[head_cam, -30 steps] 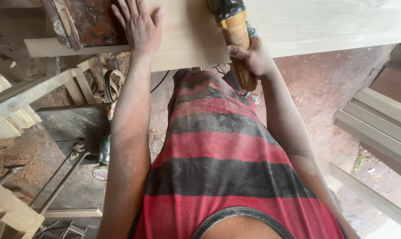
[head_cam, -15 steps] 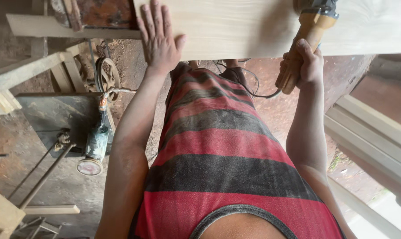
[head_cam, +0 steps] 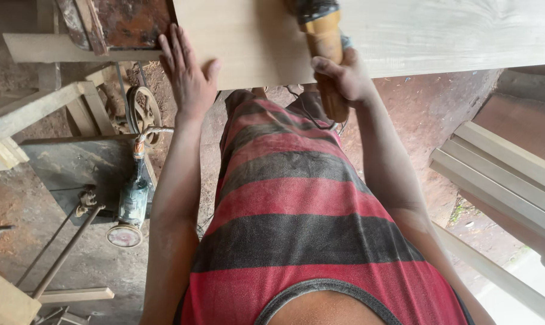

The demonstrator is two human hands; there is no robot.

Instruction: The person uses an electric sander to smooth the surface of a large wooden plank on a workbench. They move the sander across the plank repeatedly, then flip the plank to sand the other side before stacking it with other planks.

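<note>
- Plank [head_cam: 405,36] of pale wood is lying across the far side of the view, its near edge running just above the person's striped shirt [head_cam: 296,229].
- Left hand [head_cam: 185,75] is resting flat on the plank's near left corner, fingers spread and extended, palm down, gripping nothing.
- Right hand [head_cam: 342,78] is wrapping closed around the yellow-brown body of a power tool [head_cam: 323,42]; fingers are curling over its near end.
- Power tool is standing on the plank right of centre, its dark head reaching out of frame at the far edge; what the head is doing cannot be seen.
- Rusty metal block [head_cam: 128,21] is sitting on the bench just left of the plank's end.
- Angle grinder [head_cam: 131,198] with a round disc is lying on the dusty floor to the left, beside a dark metal plate [head_cam: 74,165].
- Pale wooden mouldings [head_cam: 501,180] are lying stacked at the right.
- Loose timber offcuts [head_cam: 7,301] are lying at the near left.
</note>
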